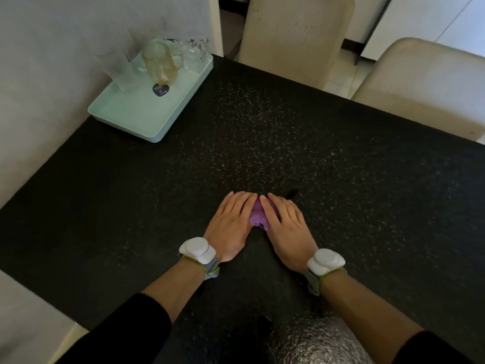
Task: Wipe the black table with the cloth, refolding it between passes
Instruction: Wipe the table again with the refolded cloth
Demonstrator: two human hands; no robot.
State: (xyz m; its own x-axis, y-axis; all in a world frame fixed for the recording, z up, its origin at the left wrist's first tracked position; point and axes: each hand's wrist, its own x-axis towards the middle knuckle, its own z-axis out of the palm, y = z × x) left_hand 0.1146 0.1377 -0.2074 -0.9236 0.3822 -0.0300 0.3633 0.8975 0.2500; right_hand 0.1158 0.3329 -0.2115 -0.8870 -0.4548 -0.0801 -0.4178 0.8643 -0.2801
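Toward the table's (341,179) near edge, the cloth (257,219), likely soft and limp, is pressed under the flat-fingered left hand (231,224) and right hand (286,227); corners are best pinched.

Wall (39,61): a pale surface is seen at left.
Chairs (296,30): two beige padded backs are seen top right.
Floor (343,67): light tiles are glimpsed between them.

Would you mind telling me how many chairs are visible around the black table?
2, along the far edge of the table: one chair top centre, the other chair upper right. Pale shapes at left may be more; cannot tell.
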